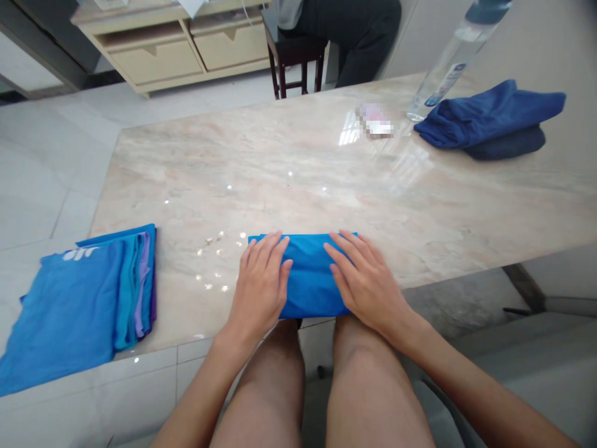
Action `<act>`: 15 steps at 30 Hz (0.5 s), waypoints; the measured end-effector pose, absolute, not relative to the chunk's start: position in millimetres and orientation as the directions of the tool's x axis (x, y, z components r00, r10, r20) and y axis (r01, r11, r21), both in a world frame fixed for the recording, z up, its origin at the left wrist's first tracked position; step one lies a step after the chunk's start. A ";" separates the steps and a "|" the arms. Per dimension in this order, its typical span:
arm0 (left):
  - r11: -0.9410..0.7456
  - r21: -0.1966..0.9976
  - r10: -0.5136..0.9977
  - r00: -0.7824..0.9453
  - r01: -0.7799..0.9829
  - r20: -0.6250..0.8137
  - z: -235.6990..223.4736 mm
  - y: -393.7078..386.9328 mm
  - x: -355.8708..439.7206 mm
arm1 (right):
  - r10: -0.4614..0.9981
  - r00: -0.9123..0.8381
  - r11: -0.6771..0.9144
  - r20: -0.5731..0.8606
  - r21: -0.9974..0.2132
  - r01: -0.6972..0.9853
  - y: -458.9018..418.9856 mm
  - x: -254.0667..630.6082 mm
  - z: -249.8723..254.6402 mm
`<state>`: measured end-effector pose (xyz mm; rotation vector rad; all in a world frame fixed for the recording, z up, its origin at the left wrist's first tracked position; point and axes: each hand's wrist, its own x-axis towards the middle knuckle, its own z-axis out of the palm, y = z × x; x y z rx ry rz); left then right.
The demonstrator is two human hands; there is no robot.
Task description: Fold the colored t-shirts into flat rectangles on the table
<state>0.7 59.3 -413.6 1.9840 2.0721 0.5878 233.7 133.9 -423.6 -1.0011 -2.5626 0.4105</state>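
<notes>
A bright blue cloth [311, 274], folded into a flat rectangle, lies at the near edge of the marble-patterned table [242, 155]. My left hand [265, 274] rests flat on its left end, fingers stretched toward the far edge. On the right end lies my right hand [361, 274], also flat with its fingers slightly spread. Both palms face down and cover the cloth's two ends; its middle shows between them. Whether the cloth is a garment cannot be made out.
A pile of folded blue and purple cloths [84, 305] overhangs the table's left corner. Toward the back right are a clear bottle [441, 71], a crumpled dark blue cloth [489, 121] and a blurred small item [374, 121]. Beyond, a person [359, 31] sits on a dark stool [293, 53].
</notes>
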 end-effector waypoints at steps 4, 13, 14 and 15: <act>-0.055 0.415 0.998 0.054 0.908 0.014 -436.3 64.8 -0.6 | 0.642 -0.761 0.723 0.089 -0.401 0.563 131.3 216.8 -443.2; 0.110 0.413 0.991 -0.133 0.904 0.028 -450.8 46.9 -26.6 | 0.788 -0.609 0.597 0.091 -0.353 0.720 119.0 249.3 -461.4; 0.143 0.416 0.984 -0.176 0.898 0.040 -449.3 40.8 -30.9 | 0.803 -0.586 0.578 0.104 -0.371 0.727 114.6 258.4 -461.0; 0.182 0.424 0.972 -0.227 0.887 0.058 -447.4 33.7 -35.6 | 0.821 -0.558 0.555 0.123 -0.401 0.729 109.2 269.2 -460.6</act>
